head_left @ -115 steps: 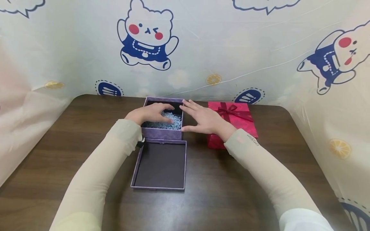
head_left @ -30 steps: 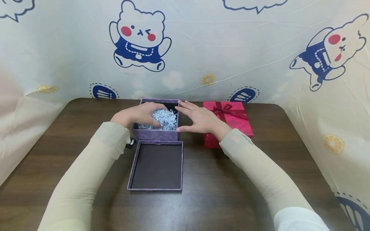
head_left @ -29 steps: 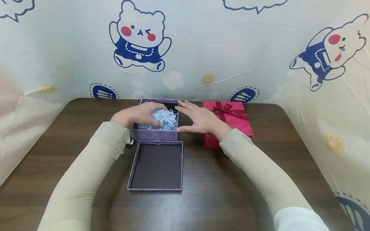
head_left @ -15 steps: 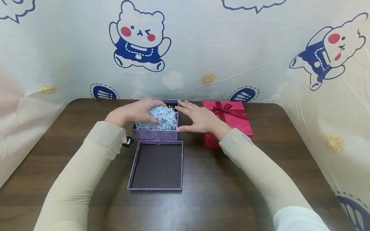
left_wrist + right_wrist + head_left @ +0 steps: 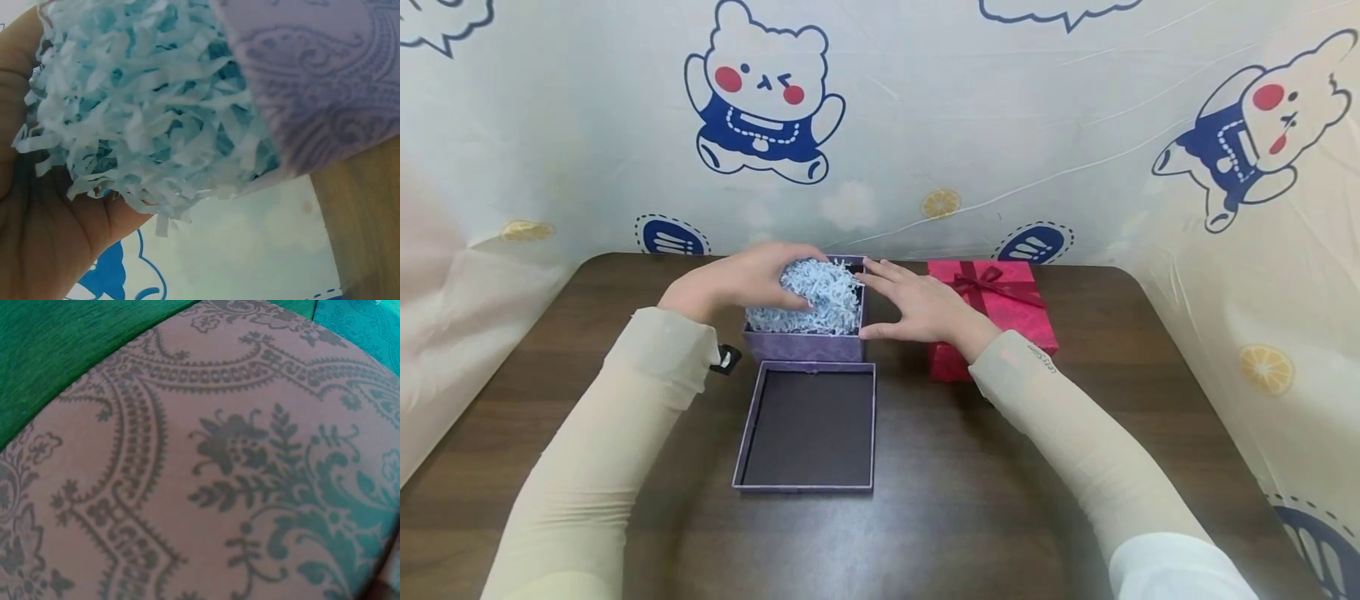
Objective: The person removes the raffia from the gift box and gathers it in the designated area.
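Note:
My left hand grips a wad of light blue shredded paper at the mouth of an open purple box. In the left wrist view, the crinkled paper bulges up against the palm, beside the box's embossed wall. Some fingertips are hidden behind the paper. My right hand has its fingers spread, with fingertips and thumb against the box's right side. A patterned surface fills most of the right wrist view; the hand hardly shows there.
The purple box's lid lies inside up just in front of the box. A red gift box with a dark red bow stands to the right, partly behind my right wrist. A printed curtain hangs behind the brown table.
My left hand has risen and moved left, bringing the shredded paper up from deep in the box to its rim. The right hand keeps its place at the box's side.

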### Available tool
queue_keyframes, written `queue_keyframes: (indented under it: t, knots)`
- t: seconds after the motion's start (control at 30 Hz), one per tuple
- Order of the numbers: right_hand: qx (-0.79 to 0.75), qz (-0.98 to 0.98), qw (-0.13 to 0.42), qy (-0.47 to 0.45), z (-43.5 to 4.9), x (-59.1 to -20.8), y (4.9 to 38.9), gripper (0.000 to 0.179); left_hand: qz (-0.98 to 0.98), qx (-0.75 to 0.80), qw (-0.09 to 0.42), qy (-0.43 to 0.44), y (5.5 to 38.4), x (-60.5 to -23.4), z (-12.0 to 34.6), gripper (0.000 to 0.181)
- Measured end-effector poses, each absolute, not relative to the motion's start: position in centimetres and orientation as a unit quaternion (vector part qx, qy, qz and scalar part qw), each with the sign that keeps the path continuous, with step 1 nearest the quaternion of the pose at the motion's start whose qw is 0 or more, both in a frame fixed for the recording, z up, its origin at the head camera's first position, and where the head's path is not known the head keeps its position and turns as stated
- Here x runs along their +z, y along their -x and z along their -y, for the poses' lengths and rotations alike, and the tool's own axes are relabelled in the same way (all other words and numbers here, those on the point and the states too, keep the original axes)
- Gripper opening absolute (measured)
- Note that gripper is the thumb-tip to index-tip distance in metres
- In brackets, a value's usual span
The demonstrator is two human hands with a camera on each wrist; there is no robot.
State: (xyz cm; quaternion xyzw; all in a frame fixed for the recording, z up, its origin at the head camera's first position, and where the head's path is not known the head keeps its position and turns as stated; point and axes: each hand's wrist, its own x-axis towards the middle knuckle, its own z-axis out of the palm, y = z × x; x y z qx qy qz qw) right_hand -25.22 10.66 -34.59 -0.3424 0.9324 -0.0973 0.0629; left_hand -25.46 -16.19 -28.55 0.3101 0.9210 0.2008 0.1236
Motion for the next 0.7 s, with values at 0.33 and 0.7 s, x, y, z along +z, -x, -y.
queue_keyframes:
  t: [0.33, 0.7]
  knots:
    - [-0.101, -0.933, 0.064, 0.340, -10.7, -34.6, 25.2, 0.092, -0.921, 0.208, 0.107, -0.312, 25.2, -26.9, 16.6, 0.064]
    - [-0.111, -0.930, 0.059, 0.344, -10.8, -34.6, 25.2, 0.092, -0.925, 0.199, 0.091, -0.310, 24.9, -25.7, 17.0, 0.064]
